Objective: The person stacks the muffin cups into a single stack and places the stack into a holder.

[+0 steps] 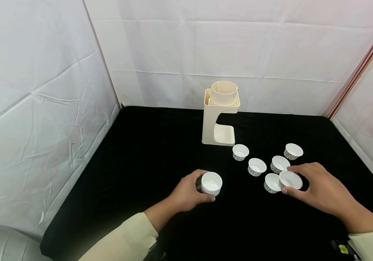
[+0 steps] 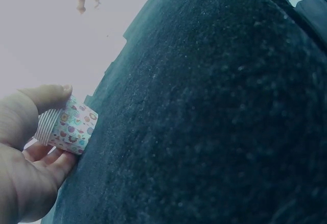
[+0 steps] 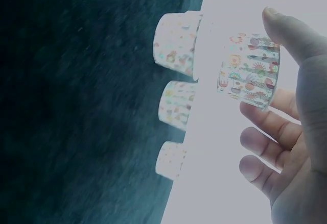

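My left hand (image 1: 186,192) grips a small stack of white paper baking cups (image 1: 211,183) between thumb and fingers. In the left wrist view, the stack's ribbed rims (image 2: 47,127) show above a floral-printed side. On the right, the thumb and fingers of my right hand (image 1: 324,190) pinch one floral baking cup (image 1: 290,180) by its rim. The right wrist view shows this held cup (image 3: 249,70) raised off the cloth. Close beside it in the head view stand two other cups, one left (image 1: 272,183) and one behind (image 1: 279,164).
More baking cups stand spread on the black cloth: one at the right (image 1: 293,151), one nearer the middle (image 1: 256,167) and one (image 1: 240,152) by the cream-coloured stand (image 1: 209,125). That stand carries a round holder (image 1: 224,95) on top. White sheets (image 1: 186,47) enclose the table.
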